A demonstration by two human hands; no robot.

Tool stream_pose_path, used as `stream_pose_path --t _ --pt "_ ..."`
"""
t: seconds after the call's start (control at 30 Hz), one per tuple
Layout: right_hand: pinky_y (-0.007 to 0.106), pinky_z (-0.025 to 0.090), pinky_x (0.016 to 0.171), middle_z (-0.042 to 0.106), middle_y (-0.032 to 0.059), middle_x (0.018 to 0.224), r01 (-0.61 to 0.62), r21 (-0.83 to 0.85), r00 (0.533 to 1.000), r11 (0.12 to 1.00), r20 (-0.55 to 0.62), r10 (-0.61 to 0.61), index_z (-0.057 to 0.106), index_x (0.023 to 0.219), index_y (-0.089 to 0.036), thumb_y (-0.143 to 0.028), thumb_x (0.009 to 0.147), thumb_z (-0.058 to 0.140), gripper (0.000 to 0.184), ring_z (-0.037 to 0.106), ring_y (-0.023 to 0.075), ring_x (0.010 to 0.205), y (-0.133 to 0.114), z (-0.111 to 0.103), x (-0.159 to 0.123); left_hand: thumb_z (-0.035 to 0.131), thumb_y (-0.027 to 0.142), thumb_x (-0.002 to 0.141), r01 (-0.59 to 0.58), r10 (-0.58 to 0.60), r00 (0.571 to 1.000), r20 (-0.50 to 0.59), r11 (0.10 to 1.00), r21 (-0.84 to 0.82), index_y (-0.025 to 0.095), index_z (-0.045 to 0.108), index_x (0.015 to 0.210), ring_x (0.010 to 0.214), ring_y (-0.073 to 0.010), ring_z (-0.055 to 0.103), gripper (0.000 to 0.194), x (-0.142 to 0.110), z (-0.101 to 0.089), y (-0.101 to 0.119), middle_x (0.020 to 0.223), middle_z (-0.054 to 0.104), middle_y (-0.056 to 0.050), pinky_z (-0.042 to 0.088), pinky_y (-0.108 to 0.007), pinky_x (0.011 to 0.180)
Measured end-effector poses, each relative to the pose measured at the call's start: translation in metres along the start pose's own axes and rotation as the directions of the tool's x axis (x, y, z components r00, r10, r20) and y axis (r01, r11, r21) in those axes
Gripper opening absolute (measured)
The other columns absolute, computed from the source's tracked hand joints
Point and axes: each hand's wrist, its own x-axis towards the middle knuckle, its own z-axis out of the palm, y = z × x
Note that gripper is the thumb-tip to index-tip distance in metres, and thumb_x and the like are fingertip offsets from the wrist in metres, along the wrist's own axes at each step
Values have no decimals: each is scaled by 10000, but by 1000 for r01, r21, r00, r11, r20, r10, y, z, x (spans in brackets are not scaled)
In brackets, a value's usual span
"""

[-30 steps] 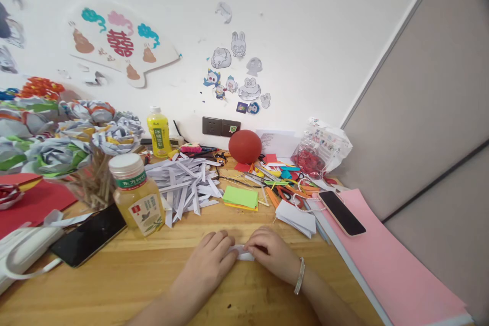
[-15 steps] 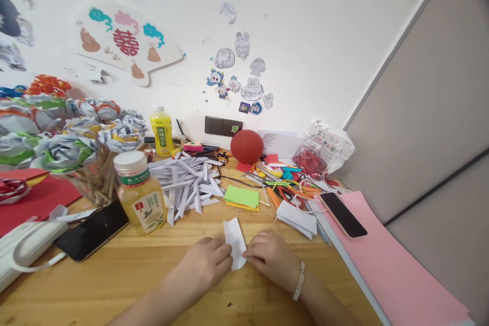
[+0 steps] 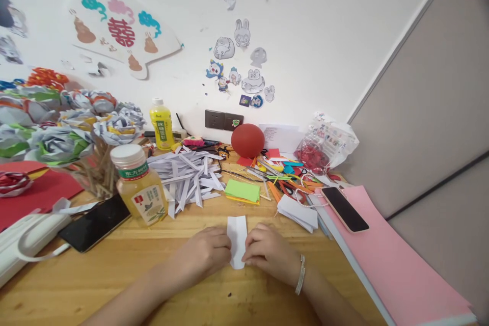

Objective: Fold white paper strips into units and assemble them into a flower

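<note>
A small creased piece of white paper (image 3: 237, 242) lies upright before me on the wooden table (image 3: 183, 298), its corners folded or cut at the lower end. My left hand (image 3: 212, 249) pinches its left edge with curled fingers. On the opposite edge, the fingertips of my right hand (image 3: 267, 249) are closed together at the lower right; a bracelet circles that wrist. Beyond the paper sits a stack of green and yellow paper slips (image 3: 242, 191). A stack of white paper pieces (image 3: 297, 212) rests to the right, and a pile of folded white strips (image 3: 187, 178) to the left.
A bottle of pale yellow drink (image 3: 139, 188) and a black phone (image 3: 95, 223) stand left, near a white power strip (image 3: 34, 244). Paper flowers (image 3: 63, 140) fill the far left. A red balloon (image 3: 248, 140) is at the back; another phone (image 3: 345, 209) lies on pink paper (image 3: 405, 260).
The white paper has turned from a slant to nearly straight, with both hands still at its edges. My head view has shifted slightly downward.
</note>
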Motion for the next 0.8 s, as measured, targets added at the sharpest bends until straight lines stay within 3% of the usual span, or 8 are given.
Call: stream_pose_path --t 0.1,0.27,0.5,0.8 --pt "268 386 745 643 -13 778 -60 91 998 994 -30 63 670 774 -217 -208 740 707 51 541 143 781 1 3 3 509 198 867 108 -108 994 1 986 -127 213 605 811 796 -161 530 112 0 6 -2 816 623 -13 388 -268 717" --pt "259 368 716 619 -31 740 -191 176 973 966 -95 210 634 667 -201 -216 636 789 159 545 149 780 1 6 6 578 159 799 240 -257 965 -39 939 -248 189 578 694 792 -151 529 109 2 16 -2 783 611 -10 380 -255 717" --pt "266 351 724 583 -36 715 -283 172 945 944 -120 305 621 646 -194 -167 632 772 154 531 151 773 -2 12 10 565 137 756 366 -392 917 -74 901 -234 179 550 639 740 -148 516 125 7 23 3 724 589 -6 361 -253 672" --pt "254 332 693 553 -31 689 -340 168 903 925 -215 372 559 610 -169 -90 645 713 177 492 143 747 -8 21 10 544 167 741 476 -488 872 -41 865 -158 180 545 636 738 -170 501 106 9 29 5 710 577 -21 354 -269 659"
